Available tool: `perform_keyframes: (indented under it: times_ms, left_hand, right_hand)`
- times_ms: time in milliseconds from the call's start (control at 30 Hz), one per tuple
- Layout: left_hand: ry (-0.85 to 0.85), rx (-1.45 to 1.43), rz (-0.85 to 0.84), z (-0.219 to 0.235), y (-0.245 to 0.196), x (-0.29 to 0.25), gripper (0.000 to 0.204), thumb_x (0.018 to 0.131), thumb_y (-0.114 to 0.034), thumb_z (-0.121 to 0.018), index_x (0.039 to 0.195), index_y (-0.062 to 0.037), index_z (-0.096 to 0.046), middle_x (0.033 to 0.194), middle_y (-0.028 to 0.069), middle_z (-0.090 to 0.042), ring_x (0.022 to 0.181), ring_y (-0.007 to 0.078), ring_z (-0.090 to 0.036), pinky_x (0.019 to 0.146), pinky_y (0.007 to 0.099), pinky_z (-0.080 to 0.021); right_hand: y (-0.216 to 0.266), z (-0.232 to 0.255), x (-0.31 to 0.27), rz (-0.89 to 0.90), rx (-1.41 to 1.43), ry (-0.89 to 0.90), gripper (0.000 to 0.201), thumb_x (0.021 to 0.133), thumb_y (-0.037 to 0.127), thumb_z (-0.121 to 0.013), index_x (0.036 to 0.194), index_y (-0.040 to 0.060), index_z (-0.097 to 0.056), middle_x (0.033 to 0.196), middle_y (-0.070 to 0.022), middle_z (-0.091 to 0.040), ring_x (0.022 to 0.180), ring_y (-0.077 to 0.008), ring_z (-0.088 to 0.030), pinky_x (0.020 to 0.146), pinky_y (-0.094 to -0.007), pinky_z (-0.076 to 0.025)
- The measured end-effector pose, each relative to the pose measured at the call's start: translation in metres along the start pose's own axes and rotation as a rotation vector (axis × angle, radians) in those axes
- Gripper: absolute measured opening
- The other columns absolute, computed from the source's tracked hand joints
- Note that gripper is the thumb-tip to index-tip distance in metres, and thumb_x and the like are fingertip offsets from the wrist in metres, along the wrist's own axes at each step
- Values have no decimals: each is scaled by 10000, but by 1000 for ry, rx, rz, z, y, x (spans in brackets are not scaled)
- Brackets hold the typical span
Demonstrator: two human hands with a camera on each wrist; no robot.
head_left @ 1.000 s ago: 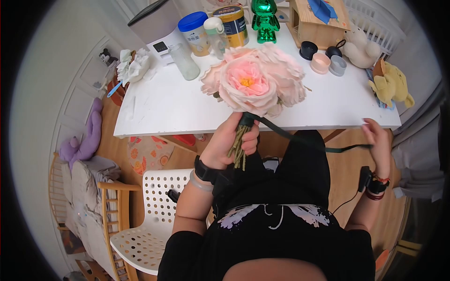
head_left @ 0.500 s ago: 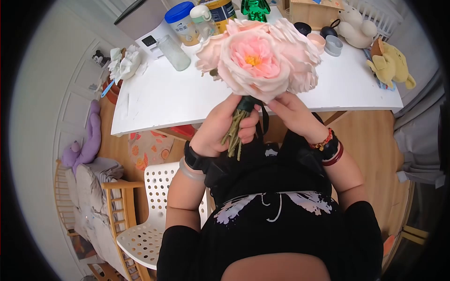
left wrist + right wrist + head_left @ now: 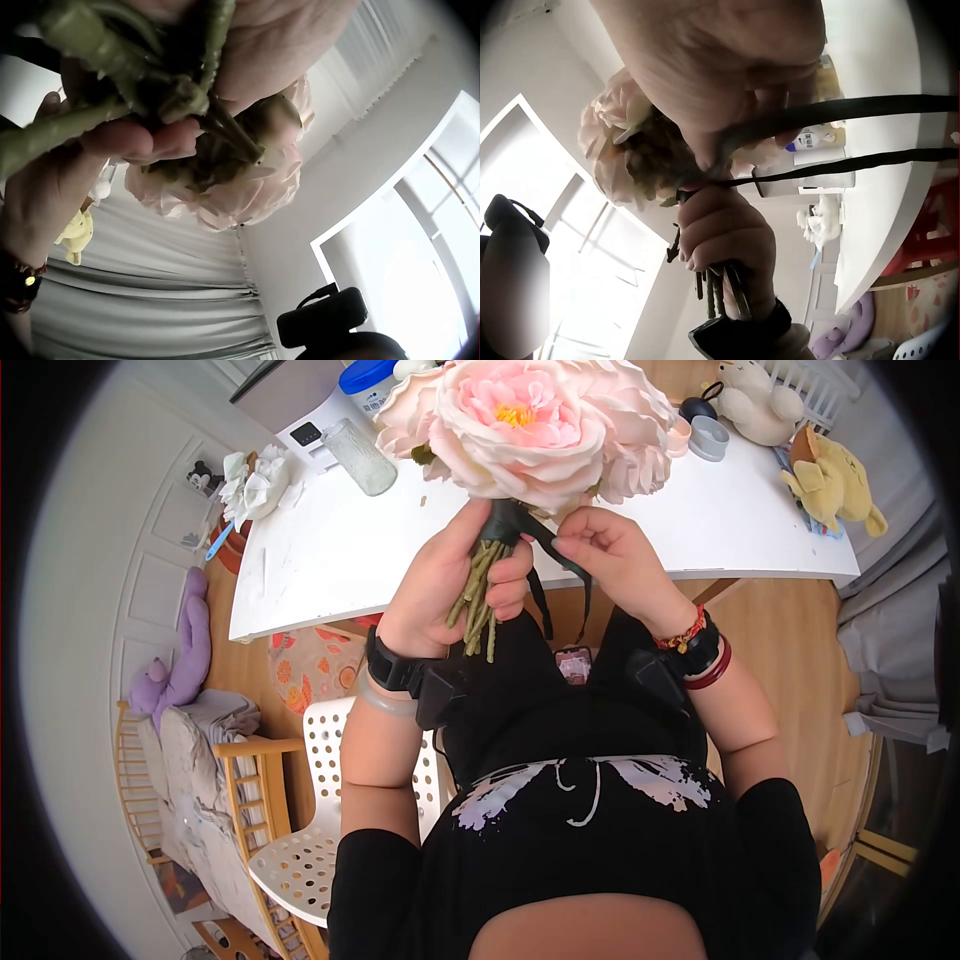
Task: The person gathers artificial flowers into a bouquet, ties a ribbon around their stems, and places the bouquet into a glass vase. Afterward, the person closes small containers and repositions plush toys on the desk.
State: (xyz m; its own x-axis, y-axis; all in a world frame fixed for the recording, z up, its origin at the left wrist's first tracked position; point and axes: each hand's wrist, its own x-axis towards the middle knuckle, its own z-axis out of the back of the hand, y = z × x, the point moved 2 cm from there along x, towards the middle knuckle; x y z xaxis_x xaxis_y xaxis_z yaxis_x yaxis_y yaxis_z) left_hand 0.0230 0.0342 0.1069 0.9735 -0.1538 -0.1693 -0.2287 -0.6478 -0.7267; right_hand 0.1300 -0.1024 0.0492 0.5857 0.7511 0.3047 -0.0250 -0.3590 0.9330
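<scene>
Bouquet [image 3: 520, 430] of pale pink blossoms sits higher in the head view than half a second ago, its top now cut off by the upper edge. The left hand [image 3: 435, 580] keeps its fingers curled round the green stems [image 3: 478, 595], a little left of centre. A second ago the right hand [image 3: 615, 555] was far out at the right, drawing the dark ribbon [image 3: 541, 535] sideways; now it is just beside the left hand, thumb and fingertips pinching that ribbon close under the flowers, with two loose lengths hanging below.

The exact pinch is hard to make out: in the right wrist view the back of the right hand covers the upper middle, and both dark strips run off the right edge. In the left wrist view the stems loom blurred at upper left, hiding part of the grip.

Blossoms block the back of the white table [image 3: 300, 570] and overlap a blue-lidded tub [image 3: 367, 375] at the top. A frosted glass [image 3: 360, 457] stands upper left; a grey cup [image 3: 708, 437] and a yellow plush toy [image 3: 835, 480] are upper right. A white perforated chair [image 3: 320, 850] is lower left, partly behind the left arm.
</scene>
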Motion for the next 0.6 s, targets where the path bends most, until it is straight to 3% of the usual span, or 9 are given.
perform_keyframes:
  times_ms: [100,167,233,300,433,533,600]
  left_hand:
    - [16,2,9,-5,0,-1,467,988,-458,-292,937,-31,-474,587,-4,-402,451,109,-384,447,257,-369]
    - [-110,71,22,-9,3,-5,474,981,-489,-266,965,-66,-479,571,-33,-354,401,78,-330,397,223,-312]
    - [-64,16,49,-6,7,-7,471,982,-487,-274,949,-62,-476,576,-20,-374,419,92,-352,418,234,-333]
    - [-15,-53,95,-6,12,-8,479,977,-501,-286,930,-64,-476,578,-7,-396,435,102,-371,436,241,-344]
    - [-13,-44,93,-9,19,-4,509,972,-523,-277,925,-59,-481,581,-2,-410,437,103,-372,437,241,-341]
    - [-77,31,121,-8,25,-1,530,970,-533,-266,931,-51,-482,581,1,-413,434,107,-371,434,242,-339]
    - [-100,66,116,-7,27,-1,555,969,-540,-253,931,-40,-491,583,6,-416,434,111,-373,437,246,-340]
  right_hand:
    - [-1,2,-1,13,-94,-5,85,884,93,-615,898,10,-605,734,54,-561,644,-10,-468,580,-177,-387]
    - [1,4,-3,12,-163,-20,96,879,96,-619,894,2,-607,697,54,-545,622,-14,-458,568,-182,-382]
    - [3,7,-5,10,-233,-34,107,874,99,-623,891,-7,-610,660,54,-529,600,-18,-449,557,-187,-377]
    - [7,14,-8,84,-525,-46,124,864,107,-635,887,-14,-624,597,52,-498,569,-24,-435,538,-201,-369]
    - [3,17,-15,-12,-556,-53,128,861,109,-639,907,-10,-645,592,40,-532,590,-22,-474,561,-205,-397]
    - [-10,23,-20,53,-420,-145,134,853,88,-644,947,-7,-649,689,15,-608,663,-34,-532,620,-209,-438]
    - [-6,27,-24,165,-470,-142,210,839,55,-651,1033,-21,-624,878,-34,-653,758,-53,-566,687,-225,-468]
